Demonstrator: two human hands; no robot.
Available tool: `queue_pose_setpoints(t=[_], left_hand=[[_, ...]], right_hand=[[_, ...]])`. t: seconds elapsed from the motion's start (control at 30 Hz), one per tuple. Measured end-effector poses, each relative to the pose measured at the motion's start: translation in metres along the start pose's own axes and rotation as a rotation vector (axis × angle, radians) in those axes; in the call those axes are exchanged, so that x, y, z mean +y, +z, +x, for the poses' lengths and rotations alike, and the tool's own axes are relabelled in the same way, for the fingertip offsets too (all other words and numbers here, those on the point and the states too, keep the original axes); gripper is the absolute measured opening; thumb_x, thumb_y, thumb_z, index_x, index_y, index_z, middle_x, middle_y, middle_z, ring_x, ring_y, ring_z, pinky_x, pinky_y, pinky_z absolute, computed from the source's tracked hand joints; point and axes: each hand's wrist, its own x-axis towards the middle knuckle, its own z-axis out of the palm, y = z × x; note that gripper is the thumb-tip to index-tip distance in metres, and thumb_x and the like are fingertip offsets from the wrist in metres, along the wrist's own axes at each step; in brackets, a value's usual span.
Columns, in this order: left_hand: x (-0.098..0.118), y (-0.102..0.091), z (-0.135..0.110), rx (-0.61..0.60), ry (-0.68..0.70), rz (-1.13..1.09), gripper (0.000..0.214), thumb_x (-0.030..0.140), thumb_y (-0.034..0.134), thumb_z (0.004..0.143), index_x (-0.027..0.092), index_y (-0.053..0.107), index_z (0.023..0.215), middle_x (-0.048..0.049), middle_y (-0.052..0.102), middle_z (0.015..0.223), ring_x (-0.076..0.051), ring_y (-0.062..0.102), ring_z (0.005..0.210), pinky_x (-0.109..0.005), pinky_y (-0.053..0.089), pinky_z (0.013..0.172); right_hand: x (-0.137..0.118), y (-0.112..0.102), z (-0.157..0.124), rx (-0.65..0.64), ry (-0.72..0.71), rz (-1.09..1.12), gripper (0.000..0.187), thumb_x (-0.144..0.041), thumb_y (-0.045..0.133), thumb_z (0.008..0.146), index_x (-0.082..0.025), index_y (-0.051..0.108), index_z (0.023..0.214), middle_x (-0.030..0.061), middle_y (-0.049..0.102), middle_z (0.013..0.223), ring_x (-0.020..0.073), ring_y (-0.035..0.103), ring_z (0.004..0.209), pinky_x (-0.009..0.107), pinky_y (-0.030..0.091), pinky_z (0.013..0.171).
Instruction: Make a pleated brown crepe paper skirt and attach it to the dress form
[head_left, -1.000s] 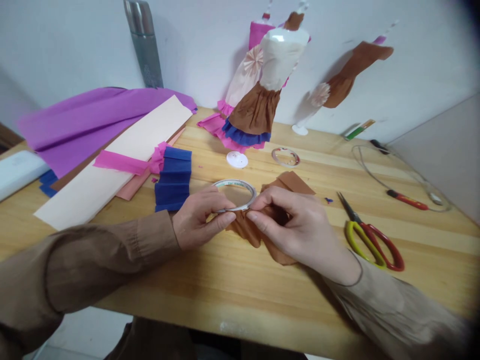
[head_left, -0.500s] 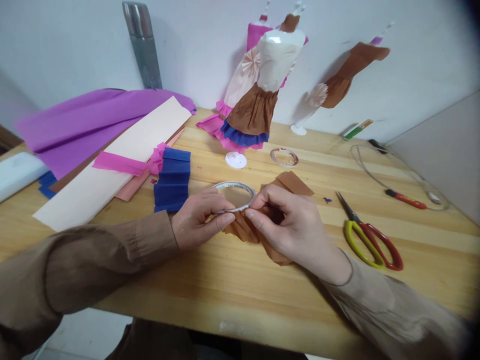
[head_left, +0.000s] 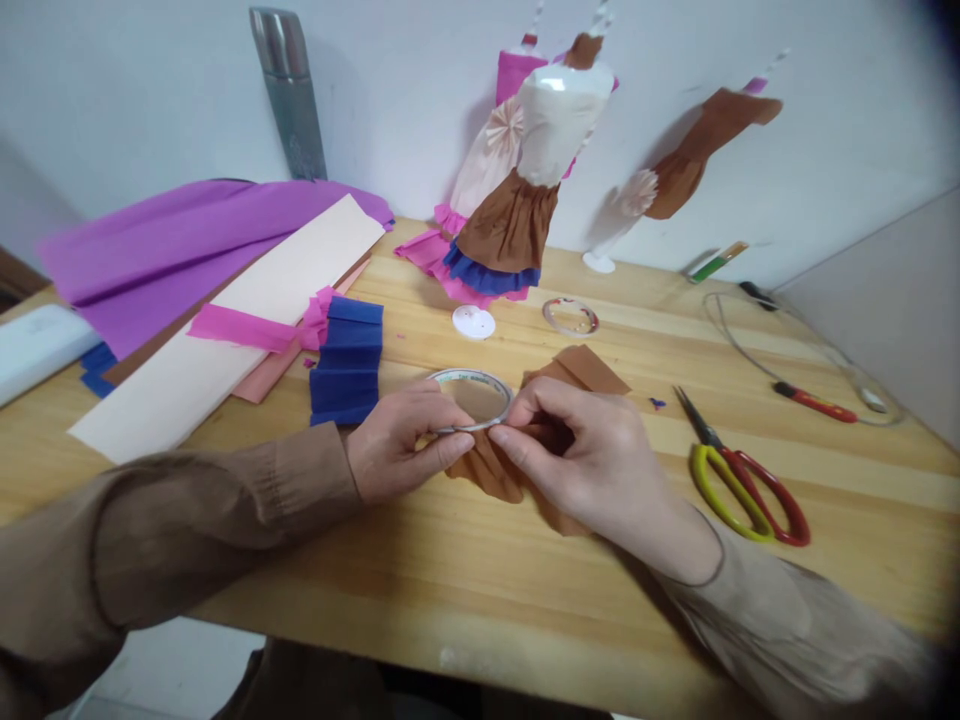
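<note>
The left hand holds a tape roll by its near rim. The right hand pinches at the same rim and lies over a piece of brown paper on the table. Right of the hands lie scissors. A blue pleated paper is just left of the roll. Far behind stands a paper dress.

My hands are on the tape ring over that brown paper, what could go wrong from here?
The left hand and right hand pinch the tape ring above the brown paper, so loose tape might stick and tear it. The scissors lie beside the right sleeve; a sweep could knock them.
</note>
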Motion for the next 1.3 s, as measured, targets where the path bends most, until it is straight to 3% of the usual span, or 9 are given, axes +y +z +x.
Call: queue_pose_setpoints(t=[0.17, 0.37, 0.53, 0.6, 0.67, 0.9, 1.03, 1.17, 1.3], left_hand=[[-0.001, -0.002, 0.002, -0.066, 0.001, -0.031, 0.027, 0.027, 0.043, 0.094, 0.016, 0.060, 0.076, -0.0016, 0.058, 0.062, -0.014, 0.050, 0.063, -0.030, 0.042, 0.068], [-0.004, 0.000, 0.002, -0.108, -0.044, -0.080, 0.032, 0.034, 0.042, 0.095, 0.016, 0.061, 0.076, -0.0006, 0.055, 0.061, -0.013, 0.048, 0.060, -0.029, 0.042, 0.066], [-0.008, -0.005, -0.006, 0.221, -0.196, -0.141, 0.038, 0.039, 0.048, 0.092, 0.018, 0.053, 0.123, -0.0101, 0.059, 0.114, -0.018, 0.055, 0.098, -0.026, 0.049, 0.071], [-0.012, -0.006, -0.006, 0.442, -0.297, -0.141, 0.035, 0.041, 0.049, 0.092, 0.017, 0.056, 0.117, -0.0086, 0.057, 0.110, -0.017, 0.054, 0.097, -0.025, 0.052, 0.070], [-0.014, -0.005, -0.004, 0.506, -0.436, -0.262, 0.036, 0.047, 0.049, 0.091, 0.014, 0.062, 0.097, -0.0060, 0.059, 0.091, -0.015, 0.055, 0.083, -0.023, 0.052, 0.061], [-0.003, 0.008, 0.003, -0.091, -0.681, -0.873, 0.040, 0.050, 0.071, 0.071, 0.013, 0.062, 0.083, -0.0053, 0.066, 0.075, -0.014, 0.063, 0.068, -0.025, 0.054, 0.060], [0.002, 0.006, 0.003, -0.061, -0.737, -0.623, 0.032, 0.041, 0.071, 0.071, 0.012, 0.056, 0.069, 0.0000, 0.059, 0.058, -0.009, 0.053, 0.049, -0.019, 0.043, 0.047], [0.005, -0.003, 0.004, -0.032, -0.579, -0.183, 0.031, 0.039, 0.060, 0.079, 0.013, 0.055, 0.063, 0.0048, 0.047, 0.051, -0.007, 0.043, 0.048, -0.018, 0.031, 0.046], [0.008, -0.016, 0.012, 0.248, -0.347, 0.150, 0.031, 0.041, 0.052, 0.086, 0.013, 0.062, 0.077, -0.0013, 0.058, 0.068, -0.010, 0.049, 0.061, -0.021, 0.037, 0.053]], right_hand=[[0.006, 0.003, 0.003, -0.092, 0.163, 0.175, 0.011, -0.025, 0.064, 0.076, -0.017, 0.058, 0.078, -0.0047, 0.050, 0.056, 0.0085, 0.043, 0.049, 0.022, 0.035, 0.046], [0.014, -0.001, 0.010, -0.350, 0.200, 0.245, 0.022, -0.030, 0.059, 0.080, -0.014, 0.063, 0.066, -0.0025, 0.051, 0.054, 0.0086, 0.042, 0.051, 0.022, 0.032, 0.048], [0.018, -0.008, 0.018, -0.206, 0.260, 0.324, 0.025, -0.035, 0.061, 0.078, -0.015, 0.063, 0.063, -0.0012, 0.054, 0.055, 0.0099, 0.045, 0.051, 0.024, 0.035, 0.050], [0.019, -0.009, 0.019, -0.094, 0.307, 0.428, 0.025, -0.037, 0.063, 0.076, -0.016, 0.063, 0.064, -0.0003, 0.057, 0.058, 0.0108, 0.048, 0.054, 0.024, 0.038, 0.053], [0.020, -0.008, 0.020, 0.004, 0.326, 0.488, 0.026, -0.039, 0.064, 0.075, -0.016, 0.061, 0.063, -0.0005, 0.058, 0.060, 0.0112, 0.049, 0.055, 0.024, 0.039, 0.053], [0.022, -0.001, 0.017, 0.064, 0.224, 0.258, 0.026, -0.037, 0.060, 0.080, -0.014, 0.065, 0.068, 0.0013, 0.060, 0.062, 0.0124, 0.050, 0.057, 0.025, 0.039, 0.055], [0.023, -0.002, 0.014, 0.070, 0.141, 0.079, 0.026, -0.034, 0.057, 0.082, -0.014, 0.065, 0.068, 0.0004, 0.058, 0.059, 0.0110, 0.046, 0.054, 0.024, 0.035, 0.052], [0.024, -0.004, 0.015, 0.075, 0.117, 0.013, 0.025, -0.034, 0.056, 0.083, -0.015, 0.064, 0.068, 0.0004, 0.059, 0.058, 0.0108, 0.046, 0.053, 0.024, 0.034, 0.052], [0.018, -0.004, 0.019, 0.063, 0.138, 0.002, 0.027, -0.032, 0.056, 0.082, -0.015, 0.063, 0.063, -0.0002, 0.057, 0.054, 0.0107, 0.045, 0.051, 0.024, 0.034, 0.051]])
